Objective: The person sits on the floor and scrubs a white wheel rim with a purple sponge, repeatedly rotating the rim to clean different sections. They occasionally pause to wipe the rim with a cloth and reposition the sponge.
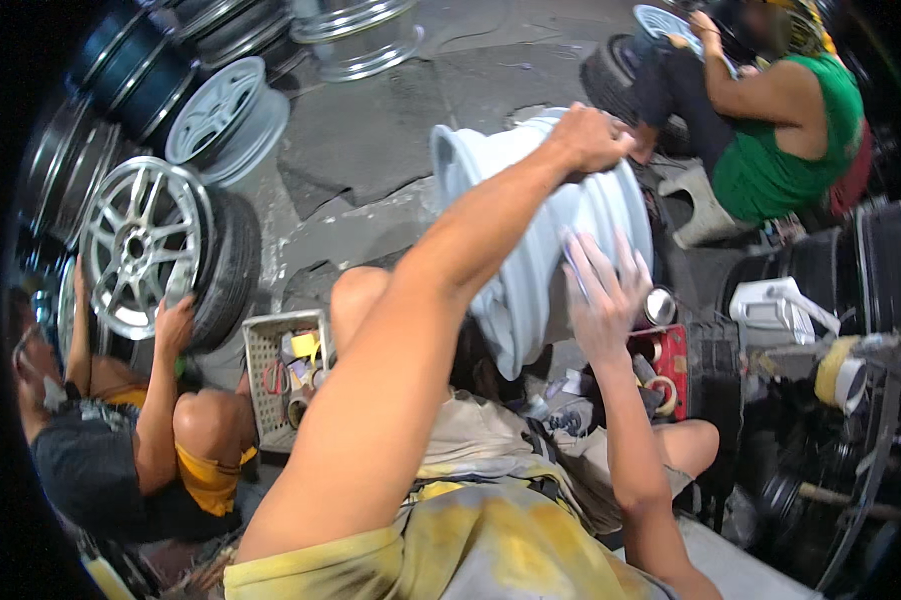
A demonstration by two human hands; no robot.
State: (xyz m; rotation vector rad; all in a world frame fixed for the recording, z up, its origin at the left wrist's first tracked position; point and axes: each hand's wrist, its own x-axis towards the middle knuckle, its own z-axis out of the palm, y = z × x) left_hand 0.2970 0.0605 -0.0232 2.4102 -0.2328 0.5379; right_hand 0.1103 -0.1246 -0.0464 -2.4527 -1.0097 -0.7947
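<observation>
A light grey primer-coloured wheel rim [511,230] stands on edge in front of me, its ribbed barrel turned up toward me. My left arm reaches across it, and my left hand [593,140] is curled over the top of the barrel at the far side, gripping it. My right hand [609,290], coated in pale dust, lies against the barrel's near right part with fingers stretched out and apart. A thin bluish edge shows beside its leftmost finger; I cannot make out what it is. The rim's underside is hidden.
At left, a person holds a silver multi-spoke wheel [136,245] near a black tire [233,270]. A cream crate [261,390] of small items stands by my leg. On the right are a red box [676,365], an open can [660,306] and a seated person in green [786,140].
</observation>
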